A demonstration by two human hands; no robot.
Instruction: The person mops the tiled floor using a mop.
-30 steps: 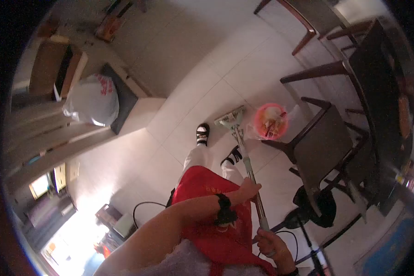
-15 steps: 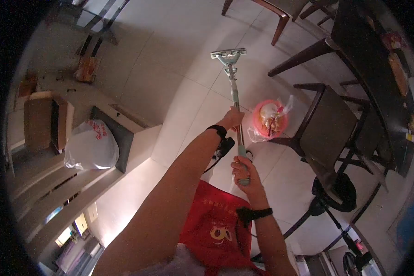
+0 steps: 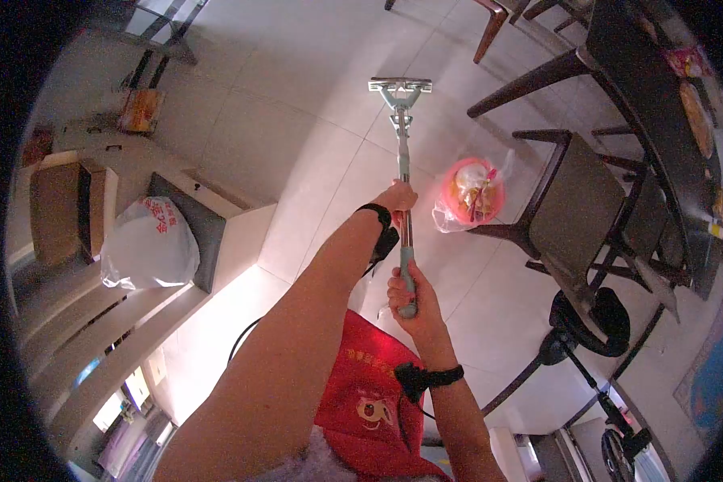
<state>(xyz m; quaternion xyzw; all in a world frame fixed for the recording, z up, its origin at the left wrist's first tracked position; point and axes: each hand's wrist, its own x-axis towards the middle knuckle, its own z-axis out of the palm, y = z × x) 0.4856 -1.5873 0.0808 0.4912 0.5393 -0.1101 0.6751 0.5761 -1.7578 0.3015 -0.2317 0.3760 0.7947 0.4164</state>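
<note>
A mop [image 3: 404, 165] with a silver pole and pale green fittings extends away from me over the floor. At its far end is a flat, wide mop head [image 3: 401, 83]. My left hand [image 3: 395, 198] is wrapped round the middle of the pole. Lower down, my right hand [image 3: 414, 299] grips the pale green handle end, close to my red apron [image 3: 369, 386]. To the right of the pole stands a pink bin [image 3: 490, 210] lined with a clear bag and filled with rubbish. Whether the mop head touches the floor I cannot tell.
A dark chair [image 3: 574, 193] and a dark table [image 3: 618, 88] stand on the right. On the left, a white plastic bag [image 3: 151, 245] lies on a wooden bench near a cardboard box [image 3: 56, 209]. Pale floor tiles [image 3: 297, 136] stretch ahead.
The mop's handle end and my right hand have shifted left, so the pole now stands straighter in view. My left hand has moved slightly left and up. Both grips stay closed.
</note>
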